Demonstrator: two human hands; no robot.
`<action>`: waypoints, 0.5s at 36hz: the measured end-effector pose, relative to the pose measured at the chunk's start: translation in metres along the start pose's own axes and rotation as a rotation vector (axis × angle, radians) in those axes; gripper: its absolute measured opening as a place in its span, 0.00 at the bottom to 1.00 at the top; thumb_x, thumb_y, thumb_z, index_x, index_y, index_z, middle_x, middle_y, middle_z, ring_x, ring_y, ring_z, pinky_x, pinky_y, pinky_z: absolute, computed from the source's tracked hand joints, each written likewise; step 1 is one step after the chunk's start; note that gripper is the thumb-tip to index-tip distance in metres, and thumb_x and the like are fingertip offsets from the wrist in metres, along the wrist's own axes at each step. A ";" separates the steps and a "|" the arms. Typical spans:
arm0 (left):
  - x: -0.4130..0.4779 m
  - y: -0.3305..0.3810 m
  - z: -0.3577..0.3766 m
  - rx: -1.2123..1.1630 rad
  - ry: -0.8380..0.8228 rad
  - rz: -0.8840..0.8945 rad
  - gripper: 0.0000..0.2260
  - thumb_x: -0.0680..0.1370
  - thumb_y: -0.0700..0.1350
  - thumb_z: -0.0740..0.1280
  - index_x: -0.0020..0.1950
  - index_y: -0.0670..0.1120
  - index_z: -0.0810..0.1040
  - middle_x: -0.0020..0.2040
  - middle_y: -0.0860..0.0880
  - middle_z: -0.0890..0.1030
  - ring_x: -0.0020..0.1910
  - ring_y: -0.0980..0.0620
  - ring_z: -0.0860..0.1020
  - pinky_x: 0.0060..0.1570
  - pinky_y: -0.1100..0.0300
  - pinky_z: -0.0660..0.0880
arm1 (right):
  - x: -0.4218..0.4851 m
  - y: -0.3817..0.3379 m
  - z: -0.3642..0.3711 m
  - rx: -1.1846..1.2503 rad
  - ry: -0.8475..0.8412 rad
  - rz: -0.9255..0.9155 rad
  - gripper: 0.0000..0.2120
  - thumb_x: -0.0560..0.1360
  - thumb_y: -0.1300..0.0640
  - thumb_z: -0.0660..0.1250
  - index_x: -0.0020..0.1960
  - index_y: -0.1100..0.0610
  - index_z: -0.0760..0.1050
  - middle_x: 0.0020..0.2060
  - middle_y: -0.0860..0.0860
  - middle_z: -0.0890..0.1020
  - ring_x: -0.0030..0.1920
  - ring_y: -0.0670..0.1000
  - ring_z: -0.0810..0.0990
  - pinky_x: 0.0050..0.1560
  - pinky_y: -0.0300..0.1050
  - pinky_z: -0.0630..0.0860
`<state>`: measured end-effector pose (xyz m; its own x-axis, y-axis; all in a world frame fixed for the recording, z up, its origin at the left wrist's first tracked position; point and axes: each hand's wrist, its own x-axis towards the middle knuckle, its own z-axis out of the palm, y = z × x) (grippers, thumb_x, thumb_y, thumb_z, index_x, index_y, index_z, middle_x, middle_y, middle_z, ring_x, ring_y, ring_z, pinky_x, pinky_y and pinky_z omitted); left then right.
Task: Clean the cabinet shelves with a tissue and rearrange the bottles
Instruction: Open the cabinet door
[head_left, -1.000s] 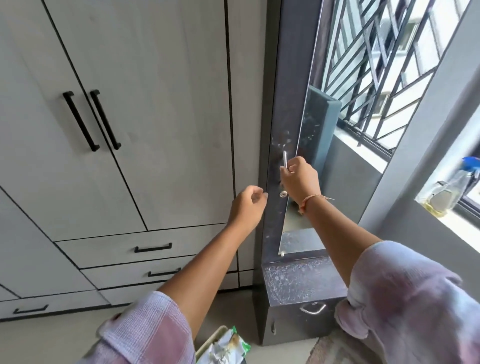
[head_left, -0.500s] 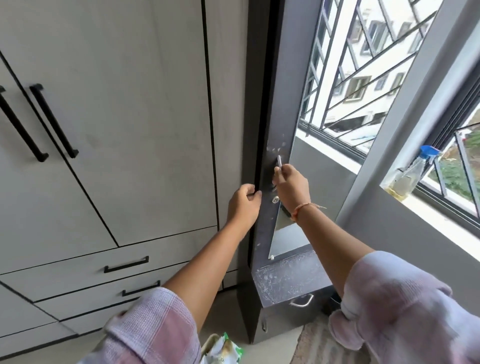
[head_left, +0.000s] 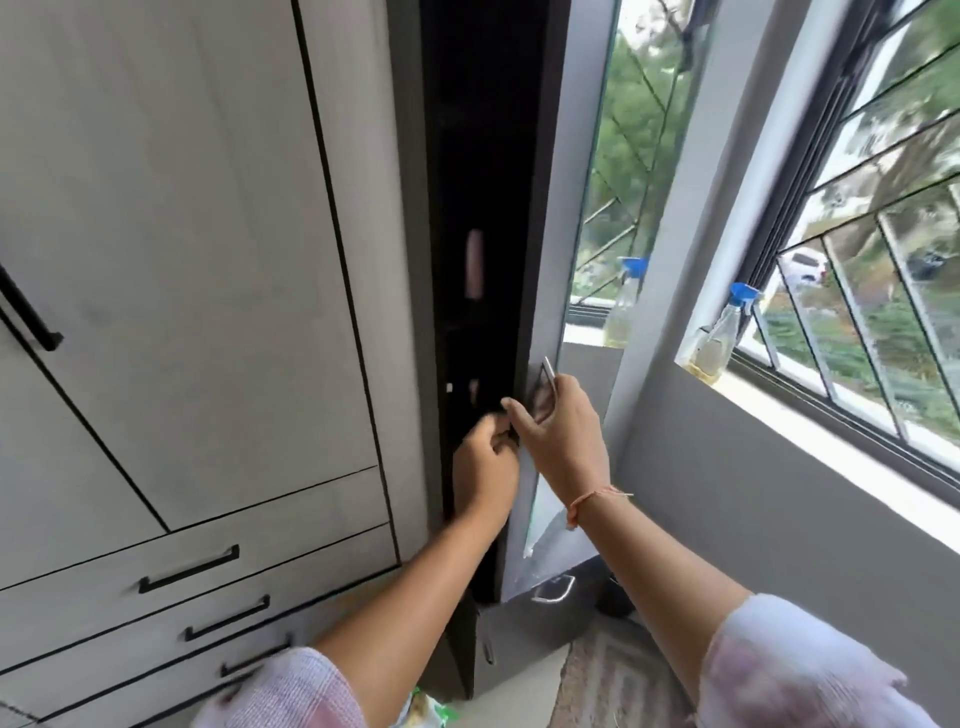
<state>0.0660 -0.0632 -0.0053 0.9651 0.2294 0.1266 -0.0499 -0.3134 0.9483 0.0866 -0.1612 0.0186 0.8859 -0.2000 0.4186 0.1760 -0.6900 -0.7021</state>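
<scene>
A tall dark cabinet stands beside the window, and its mirrored door (head_left: 551, 218) is swung partly open. My right hand (head_left: 566, 441) is closed around the door's metal handle (head_left: 546, 382). My left hand (head_left: 485, 467) grips the door's free edge just below it. Behind the door the cabinet's inside (head_left: 480, 156) is dark. A blurred pinkish bottle (head_left: 474, 265) shows on a shelf in there, and the other shelves and their contents are too dark to make out. No tissue is in either hand.
A pale wardrobe (head_left: 182, 260) with black handles and drawers fills the left. A blue-capped spray bottle (head_left: 719, 338) stands on the window sill, mirrored in the door. Below the door are a grey drawer unit (head_left: 524, 631), a rug (head_left: 613, 680) and a green packet (head_left: 428, 716).
The mirrored door has swung open toward me, exposing the dark inside. My left hand moved from the cabinet's side onto the door's edge. My view shifted right.
</scene>
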 end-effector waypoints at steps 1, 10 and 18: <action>-0.009 0.004 0.003 0.010 -0.005 0.001 0.13 0.77 0.38 0.61 0.54 0.51 0.81 0.46 0.57 0.84 0.44 0.58 0.81 0.37 0.71 0.73 | -0.004 0.003 -0.006 0.006 0.014 0.006 0.19 0.71 0.38 0.70 0.42 0.50 0.65 0.37 0.46 0.74 0.36 0.45 0.74 0.35 0.39 0.70; -0.064 0.024 0.043 0.001 -0.157 0.044 0.13 0.78 0.40 0.62 0.56 0.54 0.81 0.43 0.62 0.82 0.45 0.64 0.79 0.41 0.74 0.72 | -0.037 0.043 -0.068 -0.009 0.041 0.014 0.21 0.75 0.44 0.67 0.63 0.51 0.67 0.51 0.47 0.72 0.49 0.46 0.73 0.50 0.41 0.74; -0.091 0.031 0.091 0.117 -0.326 0.198 0.19 0.78 0.40 0.63 0.67 0.54 0.76 0.60 0.57 0.80 0.59 0.60 0.77 0.62 0.62 0.74 | -0.049 0.082 -0.135 -0.041 0.126 -0.064 0.19 0.77 0.53 0.65 0.68 0.51 0.69 0.58 0.44 0.78 0.55 0.47 0.76 0.55 0.31 0.68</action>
<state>0.0001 -0.1773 -0.0141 0.9718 -0.1441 0.1865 -0.2312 -0.4292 0.8731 -0.0002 -0.3020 0.0179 0.8122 -0.2386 0.5324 0.2104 -0.7313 -0.6488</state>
